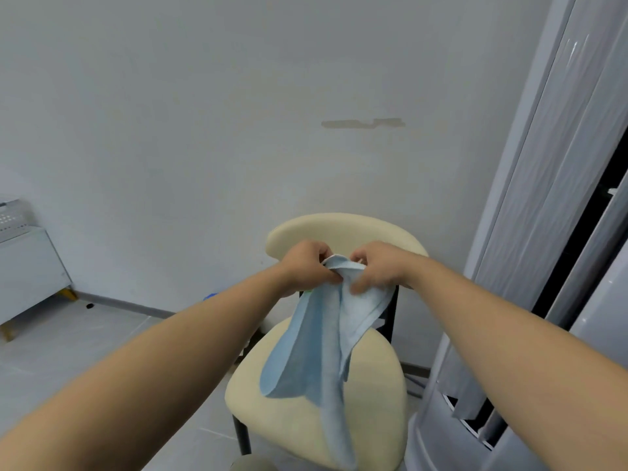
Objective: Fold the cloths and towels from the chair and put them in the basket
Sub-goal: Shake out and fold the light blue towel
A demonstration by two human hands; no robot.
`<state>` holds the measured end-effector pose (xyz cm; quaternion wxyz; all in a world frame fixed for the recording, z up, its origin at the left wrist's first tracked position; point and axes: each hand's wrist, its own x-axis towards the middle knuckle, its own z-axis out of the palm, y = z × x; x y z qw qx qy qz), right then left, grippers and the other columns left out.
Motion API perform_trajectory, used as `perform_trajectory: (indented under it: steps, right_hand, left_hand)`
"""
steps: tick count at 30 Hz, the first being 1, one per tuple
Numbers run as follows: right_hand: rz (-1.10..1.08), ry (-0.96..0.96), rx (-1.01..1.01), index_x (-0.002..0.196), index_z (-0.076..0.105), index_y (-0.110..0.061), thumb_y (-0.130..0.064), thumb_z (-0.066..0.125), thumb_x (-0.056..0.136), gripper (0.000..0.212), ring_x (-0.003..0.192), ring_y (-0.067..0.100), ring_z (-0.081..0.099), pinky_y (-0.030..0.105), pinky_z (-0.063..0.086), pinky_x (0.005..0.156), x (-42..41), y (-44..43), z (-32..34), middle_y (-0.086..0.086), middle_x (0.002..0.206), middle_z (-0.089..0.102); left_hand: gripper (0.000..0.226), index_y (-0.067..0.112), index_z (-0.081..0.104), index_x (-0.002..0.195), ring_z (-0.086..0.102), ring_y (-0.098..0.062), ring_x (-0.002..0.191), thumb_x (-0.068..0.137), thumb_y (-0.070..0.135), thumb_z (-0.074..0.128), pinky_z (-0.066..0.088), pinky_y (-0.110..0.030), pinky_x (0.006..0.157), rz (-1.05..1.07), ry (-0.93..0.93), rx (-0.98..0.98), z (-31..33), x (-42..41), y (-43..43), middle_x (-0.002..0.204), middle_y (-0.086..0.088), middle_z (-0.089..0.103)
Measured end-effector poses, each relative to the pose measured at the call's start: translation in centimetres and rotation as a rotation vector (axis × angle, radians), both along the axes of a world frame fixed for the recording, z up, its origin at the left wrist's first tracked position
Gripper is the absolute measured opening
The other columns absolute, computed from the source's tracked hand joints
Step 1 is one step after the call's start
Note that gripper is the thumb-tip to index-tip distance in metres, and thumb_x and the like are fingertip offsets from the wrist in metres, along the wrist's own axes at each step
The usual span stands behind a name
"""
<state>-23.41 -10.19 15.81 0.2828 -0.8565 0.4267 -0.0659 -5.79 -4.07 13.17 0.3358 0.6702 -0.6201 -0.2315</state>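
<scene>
My left hand (306, 266) pinches the top hem of a light blue, soft microfibre cloth (306, 362), with thumb and curled fingers closed on the fabric. My right hand (377, 268) grips the same hem just beside it, fingers bunched round the edge. The two hands nearly touch at the middle of the frame, in front of the backrest. Below them the cloth hangs in two uneven, twisted flaps, and its lower end drapes onto the seat of the cream padded chair with black legs (373, 402) at lower centre.

I judge this step to be finding the corners before the first fold. To do it well, I should walk each hand outward along the hem until it has a true corner. Then I should draw the edge taut so the twist drops out, and lift until the tail clears the seat. Only then should corner meet corner. The fabric looks limp and slippery, so a light fingertip pinch should give a straighter fold than a bunched grip.

A tall white appliance (543, 232) stands close on the right, so my right elbow needs care. A white perforated object (10, 215) at the far left edge may be the basket; I cannot tell.
</scene>
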Motion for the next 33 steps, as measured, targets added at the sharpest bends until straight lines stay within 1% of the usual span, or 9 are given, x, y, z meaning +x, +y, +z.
perform_trajectory:
  steps: [2, 4, 8, 12, 15, 19, 24, 29, 33]
  right_hand:
    - [-0.048, 0.147, -0.034, 0.086, 0.068, -0.013, -0.017, 0.077, 0.074, 0.016, 0.07, 0.021, 0.058, 0.027, 0.044, 0.059, -0.3, -0.4, -0.9, 0.004, 0.078, 0.063]
    - [-0.155, 0.109, -0.01, 0.084, 0.066, -0.01, -0.017, 0.075, 0.077, 0.013, 0.066, 0.021, 0.054, 0.027, 0.043, 0.057, -0.7, -0.8, -1.9, 0.006, 0.075, 0.06]
    - [-0.367, -0.341, 0.252, 0.105, 0.069, -0.008, -0.016, 0.074, 0.085, 0.022, 0.078, 0.021, 0.064, 0.028, 0.048, 0.056, -1.1, -1.5, -3.2, 0.011, 0.095, 0.07]
    - [-0.467, -0.783, 0.496, 0.113, 0.068, -0.008, -0.015, 0.071, 0.091, 0.023, 0.091, 0.023, 0.069, 0.029, 0.052, 0.06, -0.2, -1.0, -2.8, 0.009, 0.11, 0.073]
    - [-0.482, -0.885, 0.426, 0.097, 0.065, -0.01, -0.009, 0.067, 0.089, 0.008, 0.087, 0.02, 0.066, 0.03, 0.055, 0.058, 0.6, -0.9, -2.3, 0.008, 0.095, 0.07]
    - [-0.563, -0.882, 0.189, 0.079, 0.053, -0.013, -0.012, 0.068, 0.081, 0.015, 0.073, 0.022, 0.054, 0.035, 0.057, 0.062, 0.7, -1.1, -1.6, 0.008, 0.08, 0.056]
    - [-0.452, -0.929, 0.128, 0.09, 0.066, -0.015, -0.024, 0.063, 0.087, 0.01, 0.064, 0.023, 0.055, 0.036, 0.05, 0.059, 0.3, -0.9, -0.9, 0.009, 0.079, 0.065]
    - [-0.234, -0.857, -0.013, 0.092, 0.069, -0.019, -0.037, 0.061, 0.097, 0.021, 0.065, 0.013, 0.059, 0.031, 0.047, 0.06, 0.0, 0.1, -0.5, 0.009, 0.077, 0.068]
    - [-0.049, -0.7, -0.052, 0.096, 0.07, -0.024, -0.037, 0.061, 0.097, 0.016, 0.07, 0.008, 0.059, 0.024, 0.047, 0.067, 0.4, 1.4, -0.2, -0.002, 0.079, 0.07]
  left_hand:
    - [0.027, 0.019, 0.051, 0.07, 0.044, -0.014, 0.062, 0.072, 0.017, 0.078, 0.036, -0.027, 0.054, 0.021, 0.036, -0.012, 0.1, 0.4, 0.1, 0.069, 0.002, 0.049]
    - [0.026, 0.018, 0.051, 0.073, 0.045, -0.015, 0.063, 0.075, 0.015, 0.076, 0.036, -0.026, 0.052, 0.027, 0.088, -0.02, 0.3, 0.9, 0.1, 0.071, 0.001, 0.049]
    - [0.015, 0.007, 0.061, 0.094, 0.055, -0.016, 0.065, 0.086, 0.015, 0.071, 0.044, -0.022, 0.044, 0.008, 0.118, 0.011, 0.8, 1.5, 0.6, 0.078, -0.005, 0.056]
    - [0.034, -0.007, 0.065, 0.107, 0.062, -0.02, 0.075, 0.093, 0.024, 0.069, 0.059, -0.026, 0.062, -0.053, 0.294, 0.089, 0.7, 2.3, 0.8, 0.088, -0.013, 0.058]
    - [0.036, -0.007, 0.065, 0.115, 0.067, -0.023, 0.086, 0.097, 0.024, 0.062, 0.062, -0.032, 0.075, -0.063, 0.58, 0.204, 0.8, 2.4, 1.1, 0.1, -0.017, 0.065]
    - [0.024, -0.001, 0.067, 0.112, 0.07, -0.023, 0.088, 0.099, 0.018, 0.059, 0.062, -0.034, 0.079, -0.089, 0.77, 0.256, 0.9, 2.6, 1.6, 0.101, -0.016, 0.07]
    - [0.024, 0.002, 0.068, 0.109, 0.071, -0.022, 0.091, 0.101, 0.021, 0.055, 0.061, -0.035, 0.082, -0.141, 0.942, 0.271, 1.5, 2.8, 1.9, 0.101, -0.013, 0.072]
    - [0.02, 0.007, 0.07, 0.101, 0.067, -0.019, 0.077, 0.1, 0.023, 0.058, 0.062, -0.035, 0.073, 0.07, 0.724, 0.186, 1.6, 2.5, 1.4, 0.085, -0.006, 0.069]
    - [0.024, 0.007, 0.069, 0.086, 0.058, -0.01, 0.063, 0.096, 0.026, 0.06, 0.046, -0.019, 0.062, 0.201, 0.46, 0.009, 1.2, 2.4, 0.7, 0.075, -0.002, 0.063]
